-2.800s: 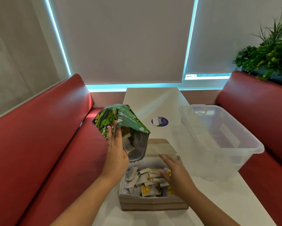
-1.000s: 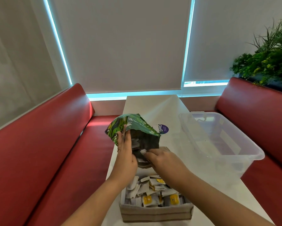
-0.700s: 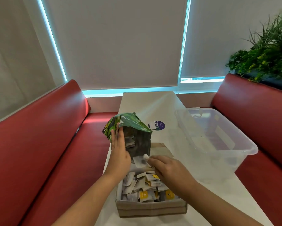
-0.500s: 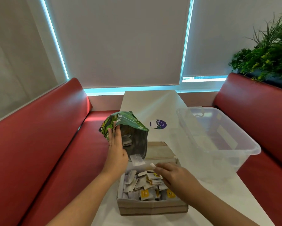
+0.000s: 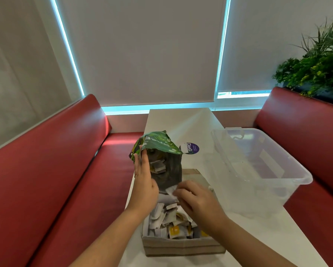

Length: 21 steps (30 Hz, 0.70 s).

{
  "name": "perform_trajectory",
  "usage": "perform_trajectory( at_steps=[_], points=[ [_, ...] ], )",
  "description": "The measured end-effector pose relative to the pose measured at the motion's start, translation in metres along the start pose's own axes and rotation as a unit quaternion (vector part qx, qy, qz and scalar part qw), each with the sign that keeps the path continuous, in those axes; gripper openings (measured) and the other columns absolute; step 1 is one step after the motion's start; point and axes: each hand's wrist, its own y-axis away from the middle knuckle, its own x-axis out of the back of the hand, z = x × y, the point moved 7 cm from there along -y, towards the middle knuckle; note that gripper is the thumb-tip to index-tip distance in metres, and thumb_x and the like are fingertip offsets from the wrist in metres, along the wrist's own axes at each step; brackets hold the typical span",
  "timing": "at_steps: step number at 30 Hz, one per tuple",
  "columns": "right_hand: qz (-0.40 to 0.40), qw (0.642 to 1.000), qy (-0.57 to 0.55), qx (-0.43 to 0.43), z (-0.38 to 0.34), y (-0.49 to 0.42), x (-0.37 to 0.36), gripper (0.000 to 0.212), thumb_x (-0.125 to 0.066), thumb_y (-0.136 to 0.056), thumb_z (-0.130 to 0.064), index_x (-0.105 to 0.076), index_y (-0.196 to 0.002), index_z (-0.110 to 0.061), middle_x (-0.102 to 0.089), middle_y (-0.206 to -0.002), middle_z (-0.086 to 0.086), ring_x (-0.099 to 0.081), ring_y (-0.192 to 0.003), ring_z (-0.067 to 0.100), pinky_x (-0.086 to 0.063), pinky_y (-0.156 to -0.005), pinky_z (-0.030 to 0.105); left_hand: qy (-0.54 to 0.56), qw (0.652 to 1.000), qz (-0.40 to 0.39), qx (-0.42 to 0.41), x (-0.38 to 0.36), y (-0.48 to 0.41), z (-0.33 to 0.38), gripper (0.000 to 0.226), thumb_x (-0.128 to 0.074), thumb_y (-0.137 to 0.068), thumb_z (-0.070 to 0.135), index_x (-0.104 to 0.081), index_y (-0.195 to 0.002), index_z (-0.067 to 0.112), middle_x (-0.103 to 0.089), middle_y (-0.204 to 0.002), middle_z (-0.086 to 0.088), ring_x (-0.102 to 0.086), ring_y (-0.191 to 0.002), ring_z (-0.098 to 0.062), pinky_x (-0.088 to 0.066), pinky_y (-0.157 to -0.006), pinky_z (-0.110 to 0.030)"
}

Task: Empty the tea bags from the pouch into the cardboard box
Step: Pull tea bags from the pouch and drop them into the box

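The pouch [image 5: 161,160] hangs in the air over the far end of the box [image 5: 183,245]. It is tipped so its open mouth faces down and toward the person, so whatever slides out should land in the box rather than on the tabletop [image 5: 181,122]. The left hand [image 5: 143,180] carries it, with fingers flat up the outside of the left wall and the thumb near the rim. That grip pinches the foil and also seems to prop the mouth open.

A few tea bags [image 5: 158,167] sit lodged high against the silver lining, so tilt alone is probably not shifting them. That likely explains the right hand [image 5: 196,199], whose curled fingers are at the lower lip of the mouth among pale bags. Blur hides whether its grip has closed on one or only rakes at them, so I cannot tell.

The box stands at the near end of the tabletop, and a heap [image 5: 171,222] of white and yellow bags already fills it, so the job looks nearly done. The last bags may need a shake or a deeper reach. The heap rises close to the rim, so a hard shake could send bags over the side. A clear bin [image 5: 244,191] stands just right of the box, apart from the pouring
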Motion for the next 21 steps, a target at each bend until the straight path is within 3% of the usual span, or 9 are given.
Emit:
perform_trajectory(
  at_steps=[4, 6, 8, 10, 12, 14, 16, 18, 21],
  points=[
    [-0.097, 0.995, 0.005, -0.027, 0.020, 0.040, -0.016, 0.023, -0.053, -0.088, -0.035, -0.062, -0.106, -0.025, -0.059, -0.109, -0.005, -0.057, -0.092, 0.009, -0.052, -0.072, 0.017, -0.013, 1.000, 0.003, 0.003, 0.007, -0.004, -0.004, 0.090, -0.033, -0.083, -0.017, 0.010, -0.147, 0.030, 0.010, -0.159, -0.001, 0.013, -0.145, -0.010, 0.001, -0.110, -0.014],
    [-0.161, 0.983, -0.005, -0.090, 0.030, 0.050, -0.027, 0.041, -0.051, -0.084, -0.051, -0.055, -0.120, -0.034, -0.050, -0.124, -0.008, -0.051, -0.105, 0.008, -0.047, -0.085, 0.017, -0.020, 1.000, 0.003, -0.012, 0.009, -0.004, -0.001, 0.089, -0.033, -0.085, -0.015, 0.012, -0.145, 0.033, 0.013, -0.158, 0.001, 0.015, -0.144, -0.009, 0.005, -0.109, -0.011],
    [-0.155, 0.970, -0.070, -0.176, 0.033, 0.043, -0.026, 0.056, -0.046, -0.080, -0.065, -0.047, -0.129, -0.037, -0.040, -0.132, -0.012, -0.044, -0.113, 0.005, -0.038, -0.091, 0.014, -0.030, 0.999, 0.008, -0.044, 0.010, -0.002, 0.008, 0.090, -0.033, -0.084, -0.016, 0.013, -0.140, 0.038, 0.018, -0.155, 0.009, 0.017, -0.144, -0.009, 0.008, -0.105, -0.002],
    [-0.104, 0.943, -0.159, -0.274, 0.033, 0.024, -0.019, 0.055, -0.049, -0.083, -0.062, -0.041, -0.131, -0.036, -0.041, -0.128, -0.016, -0.047, -0.109, 0.001, -0.044, -0.090, 0.018, -0.036, 0.996, 0.017, -0.074, 0.008, 0.002, 0.017, 0.094, -0.035, -0.083, -0.018, 0.014, -0.138, 0.041, 0.021, -0.151, 0.017, 0.016, -0.144, -0.011, 0.009, -0.106, -0.001],
    [-0.092, 0.881, -0.280, -0.370, 0.031, 0.006, -0.020, 0.045, -0.054, -0.087, -0.051, -0.039, -0.125, -0.033, -0.054, -0.114, -0.012, -0.059, -0.094, 0.005, -0.053, -0.078, 0.025, -0.039, 0.995, 0.024, -0.089, 0.007, 0.007, 0.026, 0.101, -0.038, -0.081, -0.018, 0.016, -0.141, 0.043, 0.021, -0.155, 0.011, 0.014, -0.145, -0.013, 0.006, -0.111, -0.006],
    [-0.120, 0.776, -0.438, -0.438, 0.024, -0.005, -0.032, 0.028, -0.049, -0.094, -0.042, -0.045, -0.114, -0.022, -0.063, -0.092, 0.000, -0.063, -0.072, 0.012, -0.055, -0.063, 0.028, -0.038, 0.993, 0.032, -0.112, 0.006, 0.013, 0.036, 0.104, -0.040, -0.079, -0.019, 0.017, -0.145, 0.039, 0.015, -0.158, 0.004, 0.012, -0.146, -0.014, 0.004, -0.113, -0.011],
    [-0.121, 0.681, -0.541, -0.479, 0.014, -0.008, -0.043, 0.020, -0.038, -0.100, -0.025, -0.053, -0.098, -0.011, -0.063, -0.074, 0.007, -0.057, -0.055, 0.014, -0.049, -0.052, 0.025, -0.042, 0.988, 0.040, -0.142, 0.007, 0.020, 0.048, 0.103, -0.040, -0.076, -0.021, 0.012, -0.147, 0.033, 0.009, -0.158, 0.002, 0.010, -0.146, -0.016, 0.003, -0.114, -0.014],
    [-0.090, 0.641, -0.579, -0.495, 0.011, -0.011, -0.049, 0.027, -0.032, -0.099, -0.010, -0.055, -0.086, -0.007, -0.057, -0.062, 0.006, -0.047, -0.047, 0.012, -0.040, -0.044, 0.021, -0.046, 0.984, 0.047, -0.168, 0.009, 0.025, 0.058, 0.099, -0.038, -0.073, -0.018, 0.007, -0.147, 0.028, 0.005, -0.157, 0.000, 0.006, -0.147, -0.019, 0.000, -0.117, -0.021],
    [-0.050, 0.607, -0.619, -0.495, 0.010, -0.012, -0.053, 0.029, -0.036, -0.101, -0.019, -0.052, -0.078, -0.009, -0.049, -0.052, 0.000, -0.036, -0.042, 0.008, -0.028, -0.040, 0.017, -0.060, 0.978, 0.050, -0.191, 0.016, 0.027, 0.067, 0.094, -0.037, -0.070, -0.012, 0.002, -0.148, 0.022, 0.008, -0.158, 0.002, 0.004, -0.147, -0.022, -0.002, -0.118, -0.025]
  ],
)
